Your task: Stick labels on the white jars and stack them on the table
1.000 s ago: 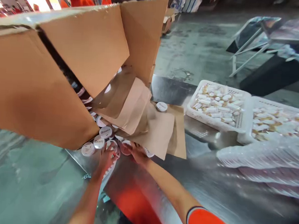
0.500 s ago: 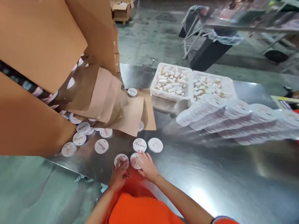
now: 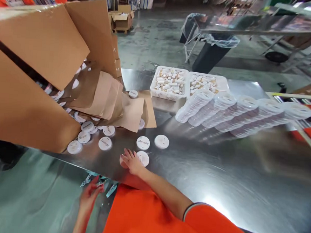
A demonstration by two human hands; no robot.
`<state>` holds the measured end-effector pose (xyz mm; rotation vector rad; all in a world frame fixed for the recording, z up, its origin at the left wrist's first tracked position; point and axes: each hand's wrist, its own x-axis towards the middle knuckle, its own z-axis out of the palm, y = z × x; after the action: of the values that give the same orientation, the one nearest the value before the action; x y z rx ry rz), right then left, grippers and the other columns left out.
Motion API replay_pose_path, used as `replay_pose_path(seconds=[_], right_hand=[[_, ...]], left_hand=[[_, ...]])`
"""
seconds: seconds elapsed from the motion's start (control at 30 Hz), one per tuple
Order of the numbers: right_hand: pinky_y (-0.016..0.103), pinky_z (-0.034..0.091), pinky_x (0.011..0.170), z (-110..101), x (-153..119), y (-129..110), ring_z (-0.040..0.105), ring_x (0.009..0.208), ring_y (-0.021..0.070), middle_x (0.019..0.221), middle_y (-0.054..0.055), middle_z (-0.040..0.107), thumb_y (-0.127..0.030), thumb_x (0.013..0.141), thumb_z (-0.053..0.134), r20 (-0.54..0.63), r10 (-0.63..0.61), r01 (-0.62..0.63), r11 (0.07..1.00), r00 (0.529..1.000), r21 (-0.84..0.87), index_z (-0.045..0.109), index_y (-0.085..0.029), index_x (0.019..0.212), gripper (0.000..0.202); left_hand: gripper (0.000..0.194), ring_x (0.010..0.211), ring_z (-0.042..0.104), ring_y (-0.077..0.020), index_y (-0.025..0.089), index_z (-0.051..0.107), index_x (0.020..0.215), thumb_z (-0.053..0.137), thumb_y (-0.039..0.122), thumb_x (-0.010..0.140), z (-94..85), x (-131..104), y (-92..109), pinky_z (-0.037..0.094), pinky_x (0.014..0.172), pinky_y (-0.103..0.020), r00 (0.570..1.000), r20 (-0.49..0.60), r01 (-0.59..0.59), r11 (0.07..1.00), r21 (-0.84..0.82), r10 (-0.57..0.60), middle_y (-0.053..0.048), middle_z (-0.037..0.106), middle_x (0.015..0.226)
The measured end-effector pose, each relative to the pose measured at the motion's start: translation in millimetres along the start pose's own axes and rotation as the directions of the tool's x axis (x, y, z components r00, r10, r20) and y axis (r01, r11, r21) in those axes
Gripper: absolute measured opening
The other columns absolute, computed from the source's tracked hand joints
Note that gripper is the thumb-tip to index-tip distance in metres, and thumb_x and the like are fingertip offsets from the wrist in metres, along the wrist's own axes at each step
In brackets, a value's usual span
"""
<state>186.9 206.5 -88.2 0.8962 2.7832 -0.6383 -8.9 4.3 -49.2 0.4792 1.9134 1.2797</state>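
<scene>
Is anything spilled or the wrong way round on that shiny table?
Yes. The big cardboard box looks tipped over, and round white discs lie loose by its mouth, as if spilled onto the table. One disc has upside-down lettering.

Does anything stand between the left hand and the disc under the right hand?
Yes: in this view, the edge of the metal table runs between the left hand and that disc, which the right hand partly covers.
</scene>
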Motion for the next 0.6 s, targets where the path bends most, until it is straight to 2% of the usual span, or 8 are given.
replay_pose_path(seconds=[0.07, 0.13, 0.23, 0.27, 0.33, 0.43, 0.53, 0.6], right_hand=[[0.055, 0.032, 0.112, -6.3, 8.4, -4.6, 0.037, 0.141, 0.0397, 0.159, 0.023, 0.031, -0.028, 0.069, 0.081, 0.045, -0.002, 0.001, 0.999, 0.999, 0.039, 0.042, -0.019, 0.15, 0.091], [0.047, 0.041, 0.106, -12.2, 10.2, -6.6, 0.05, 0.132, 0.0362, 0.151, 0.022, 0.044, -0.038, 0.073, 0.078, 0.065, 0.005, -0.014, 0.989, 0.998, 0.144, 0.048, -0.017, 0.146, 0.082], [0.034, 0.05, 0.092, -23.7, 10.6, -4.2, 0.065, 0.109, 0.0268, 0.126, 0.015, 0.067, -0.042, 0.092, 0.056, 0.105, 0.086, -0.116, 0.938, 0.991, 0.328, 0.063, -0.016, 0.128, 0.045], [0.031, 0.05, 0.087, -28.3, 12.2, -2.3, 0.068, 0.103, 0.0245, 0.117, 0.013, 0.071, -0.041, 0.097, 0.048, 0.118, 0.14, -0.174, 0.916, 0.983, 0.362, 0.066, -0.016, 0.122, 0.039], [0.029, 0.05, 0.083, -37.6, 18.2, 1.8, 0.069, 0.1, 0.0231, 0.11, 0.011, 0.073, -0.04, 0.102, 0.037, 0.128, 0.269, -0.297, 0.884, 0.955, 0.362, 0.066, -0.018, 0.119, 0.041], [0.031, 0.049, 0.084, -48.0, 29.0, 5.1, 0.067, 0.106, 0.0252, 0.117, 0.013, 0.07, -0.042, 0.103, 0.034, 0.104, 0.392, -0.405, 0.865, 0.914, 0.296, 0.058, -0.019, 0.131, 0.043], [0.035, 0.051, 0.081, -49.2, 33.3, 2.8, 0.068, 0.104, 0.0282, 0.123, 0.017, 0.064, -0.041, 0.103, 0.032, 0.08, 0.429, -0.437, 0.877, 0.899, 0.199, 0.046, -0.018, 0.142, 0.048], [0.036, 0.051, 0.079, -44.7, 31.8, -0.1, 0.068, 0.1, 0.0289, 0.126, 0.019, 0.061, -0.04, 0.1, 0.039, 0.083, 0.429, -0.437, 0.888, 0.899, 0.141, 0.042, -0.018, 0.146, 0.051]], left_hand=[[0.042, 0.114, 0.066, -0.0385, 0.022, 0.068, 0.061, 0.083, 0.06, 0.052, -21.4, -15.3, -12.0, 0.055, 0.095, -0.054, 0.993, -0.114, 0.03, 0.997, -0.072, -0.038, -0.012, 0.072, 0.123], [0.042, 0.122, 0.061, -0.0412, 0.023, 0.07, 0.061, 0.084, 0.06, 0.051, -37.6, -30.1, -21.3, 0.051, 0.101, -0.056, 0.984, -0.162, 0.068, 0.995, -0.071, -0.079, -0.011, 0.075, 0.116], [0.04, 0.13, 0.055, -0.0407, 0.023, 0.073, 0.062, 0.082, 0.06, 0.053, -46.7, -47.0, -28.5, 0.043, 0.11, -0.057, 0.974, -0.195, 0.109, 0.994, -0.026, -0.112, -0.01, 0.078, 0.106], [0.04, 0.129, 0.056, -0.0403, 0.023, 0.073, 0.062, 0.082, 0.06, 0.053, -45.4, -50.1, -29.4, 0.042, 0.111, -0.056, 0.972, -0.204, 0.116, 0.993, -0.023, -0.118, -0.01, 0.078, 0.105], [0.041, 0.123, 0.06, -0.0404, 0.022, 0.07, 0.059, 0.083, 0.061, 0.05, -37.5, -51.6, -29.8, 0.046, 0.108, -0.055, 0.97, -0.207, 0.125, 0.991, -0.037, -0.13, -0.011, 0.078, 0.104], [0.043, 0.111, 0.068, -0.0385, 0.019, 0.069, 0.06, 0.084, 0.058, 0.05, -18.8, -44.4, -27.0, 0.054, 0.097, -0.052, 0.978, -0.172, 0.104, 0.992, -0.076, -0.116, -0.014, 0.076, 0.11], [0.039, 0.11, 0.068, -0.0351, 0.018, 0.069, 0.065, 0.083, 0.054, 0.056, -0.1, -33.3, -18.5, 0.056, 0.092, -0.047, 0.992, -0.112, 0.042, 0.994, -0.099, -0.053, -0.016, 0.075, 0.112], [0.038, 0.111, 0.068, -0.0343, 0.017, 0.068, 0.063, 0.083, 0.051, 0.055, 10.1, -27.1, -10.2, 0.056, 0.091, -0.044, 0.997, -0.071, 0.019, 0.996, -0.09, -0.025, -0.016, 0.075, 0.109]])
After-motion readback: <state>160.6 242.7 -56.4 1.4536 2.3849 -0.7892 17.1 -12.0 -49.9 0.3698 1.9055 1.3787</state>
